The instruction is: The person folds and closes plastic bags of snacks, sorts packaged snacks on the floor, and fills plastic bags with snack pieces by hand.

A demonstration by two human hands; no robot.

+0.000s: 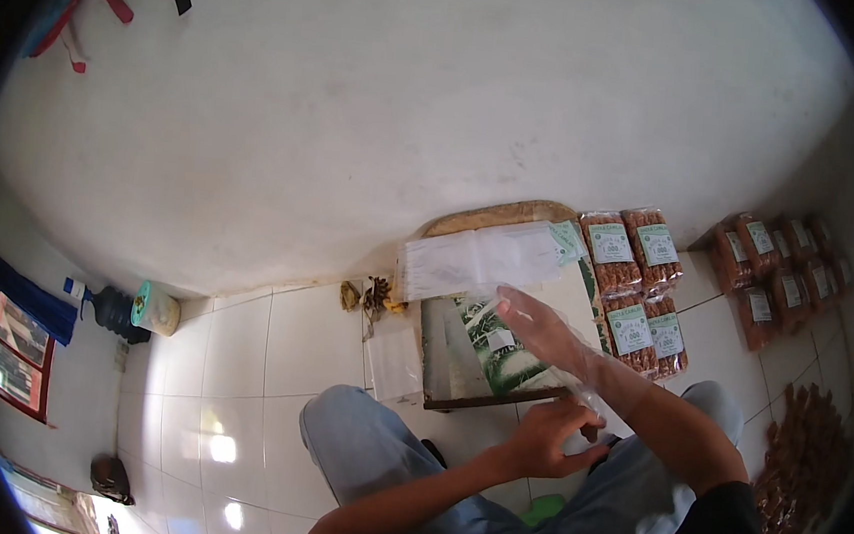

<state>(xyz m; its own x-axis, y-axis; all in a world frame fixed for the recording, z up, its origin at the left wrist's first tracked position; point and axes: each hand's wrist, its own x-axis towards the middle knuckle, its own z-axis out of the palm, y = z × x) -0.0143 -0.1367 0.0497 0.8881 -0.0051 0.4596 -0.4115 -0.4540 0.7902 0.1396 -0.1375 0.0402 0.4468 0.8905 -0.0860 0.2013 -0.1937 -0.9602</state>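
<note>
Through my remote head feed, a clear plastic glove [582, 372] encases the right hand [540, 334], flat, fingers extended, grasping nothing, over a low picture-topped table [447, 354]; nearer, beside the cuff, the left hand [556, 436] half-curls, its grip unclear to me.

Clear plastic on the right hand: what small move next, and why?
I'd probably have the left hand draw the clear plastic snug: it covers the right hand but looks loose at its cuff end, close to the left hand. Whether the left hand touches it is unclear.
</note>
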